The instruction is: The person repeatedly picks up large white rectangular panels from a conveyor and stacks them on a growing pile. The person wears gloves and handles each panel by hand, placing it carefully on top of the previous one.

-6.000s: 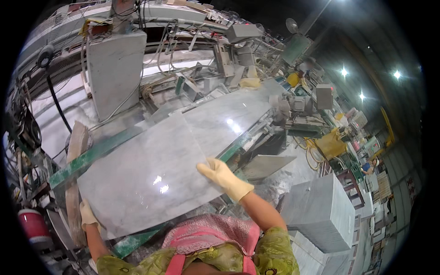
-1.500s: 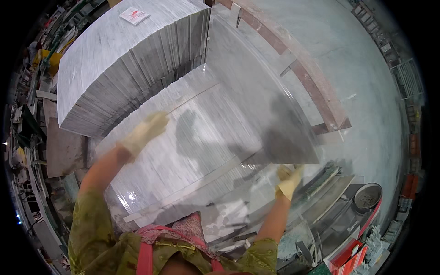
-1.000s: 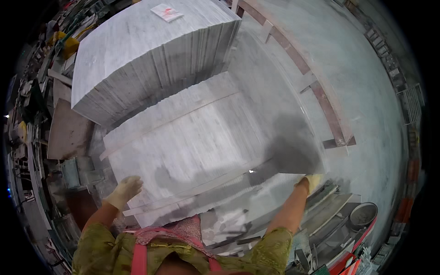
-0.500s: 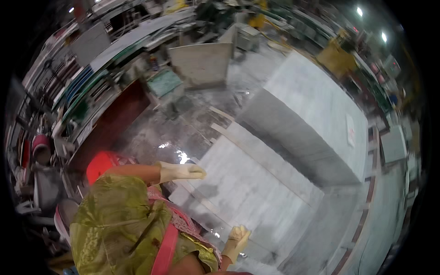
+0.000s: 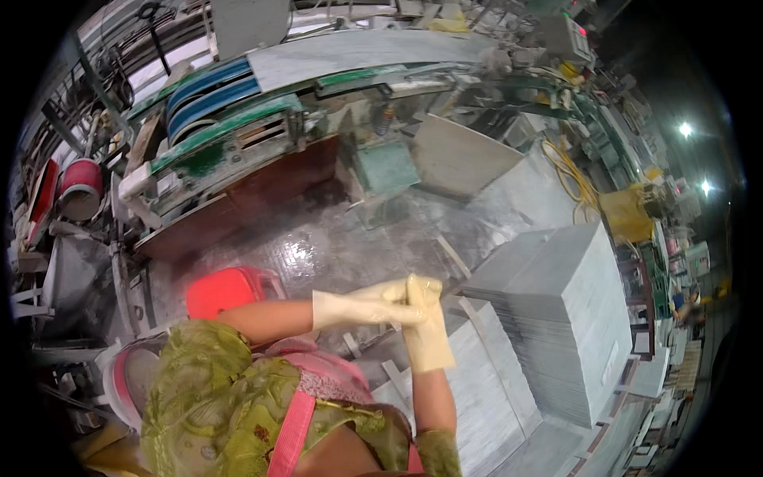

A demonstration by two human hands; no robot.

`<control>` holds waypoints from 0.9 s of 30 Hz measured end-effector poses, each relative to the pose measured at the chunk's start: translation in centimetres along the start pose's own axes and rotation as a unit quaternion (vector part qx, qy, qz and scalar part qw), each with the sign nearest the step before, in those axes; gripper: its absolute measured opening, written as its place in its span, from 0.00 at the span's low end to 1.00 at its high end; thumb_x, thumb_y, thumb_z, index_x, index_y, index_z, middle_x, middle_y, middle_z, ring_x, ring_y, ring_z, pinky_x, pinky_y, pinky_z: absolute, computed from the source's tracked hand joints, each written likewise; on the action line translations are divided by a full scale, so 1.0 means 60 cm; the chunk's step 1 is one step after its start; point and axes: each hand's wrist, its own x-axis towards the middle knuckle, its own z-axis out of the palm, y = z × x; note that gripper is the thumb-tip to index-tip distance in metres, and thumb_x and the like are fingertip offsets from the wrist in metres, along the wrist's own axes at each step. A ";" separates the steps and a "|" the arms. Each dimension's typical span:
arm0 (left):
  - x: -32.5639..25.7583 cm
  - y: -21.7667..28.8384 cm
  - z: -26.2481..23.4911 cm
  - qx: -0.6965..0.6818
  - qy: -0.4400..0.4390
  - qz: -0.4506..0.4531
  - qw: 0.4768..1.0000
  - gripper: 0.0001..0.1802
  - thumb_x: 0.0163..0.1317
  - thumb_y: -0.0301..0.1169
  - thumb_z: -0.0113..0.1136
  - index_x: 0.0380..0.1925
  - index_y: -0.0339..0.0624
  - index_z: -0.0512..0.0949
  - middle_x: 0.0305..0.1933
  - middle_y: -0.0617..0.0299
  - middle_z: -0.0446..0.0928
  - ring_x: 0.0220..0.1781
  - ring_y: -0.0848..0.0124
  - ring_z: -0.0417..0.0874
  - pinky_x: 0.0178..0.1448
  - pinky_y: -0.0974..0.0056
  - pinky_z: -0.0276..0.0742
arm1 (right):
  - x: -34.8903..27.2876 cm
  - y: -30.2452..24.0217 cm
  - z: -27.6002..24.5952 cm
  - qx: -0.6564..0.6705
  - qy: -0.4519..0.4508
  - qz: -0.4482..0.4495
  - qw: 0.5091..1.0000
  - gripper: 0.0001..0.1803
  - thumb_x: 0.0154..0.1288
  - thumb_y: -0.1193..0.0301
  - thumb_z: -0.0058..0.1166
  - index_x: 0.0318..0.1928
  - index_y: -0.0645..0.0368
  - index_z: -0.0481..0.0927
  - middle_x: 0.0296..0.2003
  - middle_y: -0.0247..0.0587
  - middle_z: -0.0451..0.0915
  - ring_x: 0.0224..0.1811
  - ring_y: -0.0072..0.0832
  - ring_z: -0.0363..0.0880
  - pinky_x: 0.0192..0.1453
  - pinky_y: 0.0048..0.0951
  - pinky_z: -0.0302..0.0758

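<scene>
My two hands, in cream rubber gloves, meet in front of me above a lower stack of pale grey slabs (image 5: pixel 485 354). My left hand (image 5: pixel 373 304) reaches across from the left, its fingers closed round the palm side of the right glove. My right hand (image 5: pixel 425 296) is raised with its fingers curled in. The overlapping gloves hide whether anything lies between its fingers. Thin wooden strips (image 5: pixel 489 338) lie across the lower stack. Beyond it stands a taller stack of grey slabs (image 5: pixel 560 318).
A red plastic stool (image 5: pixel 226 292) stands to my left on the wet floor (image 5: pixel 318 230). Farther off are a reddish-brown panel (image 5: pixel 278 179), a green-topped block (image 5: pixel 385 165), a leaning grey slab (image 5: pixel 461 155) and a coiled yellow hose (image 5: pixel 576 183). Green-edged machinery (image 5: pixel 230 143) runs behind them.
My hands were apart, the right one low over the near slabs. They have come together, the left moving right and the right moving up. The view has swung left.
</scene>
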 end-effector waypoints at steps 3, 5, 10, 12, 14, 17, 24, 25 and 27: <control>-0.053 0.077 -0.056 -0.033 0.138 0.004 0.990 0.37 0.65 0.41 0.64 0.69 0.38 0.62 0.67 0.58 0.68 0.67 0.69 0.68 0.69 0.62 0.64 | 0.105 0.002 0.071 -0.048 -0.059 -0.019 0.997 0.29 0.78 0.53 0.43 0.30 0.63 0.84 0.25 0.39 0.82 0.30 0.22 0.78 0.39 0.26 0.73; -0.073 0.066 -0.112 -0.011 0.161 -0.014 0.987 0.37 0.63 0.45 0.64 0.67 0.39 0.65 0.60 0.62 0.74 0.51 0.78 0.73 0.54 0.69 0.68 | 0.136 0.000 0.120 0.020 -0.107 0.026 0.994 0.30 0.78 0.52 0.42 0.30 0.64 0.84 0.24 0.40 0.82 0.26 0.24 0.79 0.36 0.27 0.74; -0.155 0.095 -0.230 0.096 0.372 0.028 0.923 0.22 0.74 0.43 0.49 0.53 0.35 0.77 0.54 0.53 0.81 0.59 0.68 0.78 0.66 0.63 0.69 | 0.222 0.049 0.083 -0.018 0.092 0.011 0.996 0.32 0.74 0.48 0.47 0.25 0.66 0.80 0.15 0.42 0.76 0.17 0.29 0.75 0.28 0.29 0.75; -0.200 0.108 -0.295 0.108 0.440 0.027 0.891 0.24 0.75 0.44 0.45 0.52 0.34 0.77 0.55 0.50 0.81 0.62 0.65 0.78 0.71 0.60 0.67 | 0.266 0.113 0.004 0.048 0.165 0.047 0.984 0.31 0.74 0.49 0.49 0.24 0.67 0.77 0.14 0.42 0.74 0.16 0.30 0.73 0.27 0.31 0.75; -0.233 0.073 -0.386 0.067 0.497 0.052 0.863 0.26 0.76 0.46 0.44 0.51 0.34 0.78 0.54 0.50 0.81 0.60 0.64 0.79 0.69 0.60 0.69 | 0.294 0.175 -0.068 0.084 0.252 0.104 0.959 0.30 0.72 0.48 0.51 0.23 0.64 0.75 0.14 0.38 0.69 0.14 0.29 0.69 0.24 0.30 0.73; -0.216 0.123 -0.437 0.094 0.577 0.055 0.810 0.26 0.74 0.49 0.49 0.43 0.33 0.79 0.47 0.52 0.83 0.56 0.68 0.82 0.60 0.63 0.74 | 0.307 0.260 -0.166 0.132 0.304 0.127 0.935 0.30 0.71 0.48 0.53 0.22 0.60 0.71 0.11 0.35 0.63 0.12 0.29 0.64 0.22 0.30 0.70; -0.122 0.236 -0.650 0.154 0.649 0.005 0.745 0.26 0.69 0.55 0.55 0.23 0.44 0.73 0.31 0.62 0.80 0.38 0.74 0.78 0.52 0.68 0.71 | 0.387 0.372 -0.240 0.150 0.397 0.259 0.868 0.20 0.72 0.58 0.48 0.31 0.64 0.70 0.14 0.34 0.63 0.12 0.25 0.60 0.17 0.30 0.63; -0.089 0.284 -0.637 0.221 0.657 -0.051 0.719 0.29 0.70 0.57 0.51 0.24 0.43 0.74 0.29 0.62 0.78 0.39 0.71 0.76 0.53 0.66 0.69 | 0.400 0.364 -0.233 0.141 0.391 0.263 0.871 0.19 0.72 0.59 0.47 0.30 0.63 0.69 0.15 0.35 0.64 0.12 0.25 0.60 0.17 0.30 0.63; -0.058 0.319 -0.668 0.254 0.669 -0.056 0.697 0.30 0.71 0.58 0.49 0.25 0.40 0.76 0.28 0.62 0.77 0.37 0.69 0.76 0.51 0.65 0.70 | 0.437 0.295 -0.207 0.106 0.365 0.276 0.883 0.17 0.71 0.61 0.46 0.30 0.61 0.68 0.16 0.35 0.64 0.13 0.25 0.60 0.17 0.30 0.62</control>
